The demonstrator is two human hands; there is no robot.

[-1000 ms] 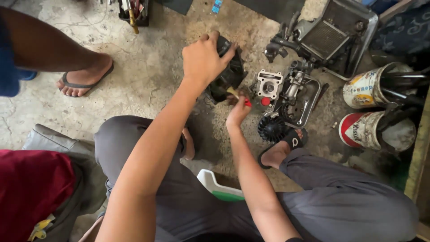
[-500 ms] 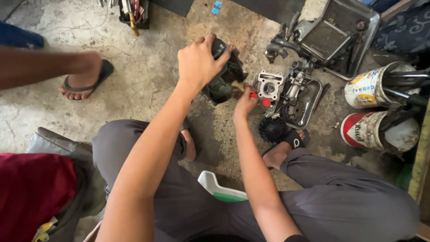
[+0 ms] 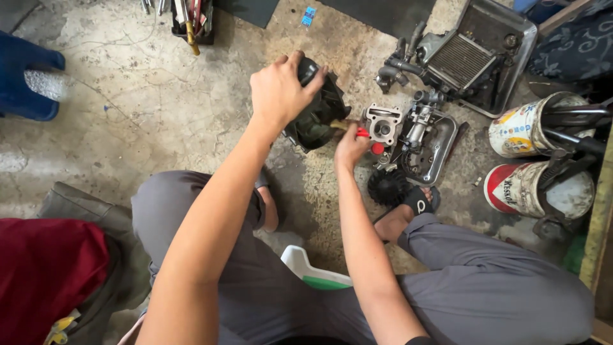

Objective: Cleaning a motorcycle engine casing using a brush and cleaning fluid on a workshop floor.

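Observation:
My left hand [image 3: 279, 89] grips the top of a dark, greasy engine part [image 3: 319, 115] that stands tilted on the concrete floor. My right hand [image 3: 351, 145] holds a red-handled brush [image 3: 364, 134] with its pale bristles against the right side of that part. I squat over it, my grey-trousered knees left and right and my sandalled foot [image 3: 415, 204] near a black toothed wheel [image 3: 387, 187].
A metal tray [image 3: 440, 150] with a small cylinder block [image 3: 382, 124] and other engine pieces lies to the right. Behind it is a radiator [image 3: 463, 57] in a steel pan. Two paint tins [image 3: 530, 160] with tools stand far right. A tool box [image 3: 191, 19] is at top; another person's blue-trousered leg [image 3: 29, 76] at left.
The view has shifted a little. Another person's bare arm and sandalled foot at the left are gone; a blue-trousered leg shows there now. My right hand has moved up against the engine part.

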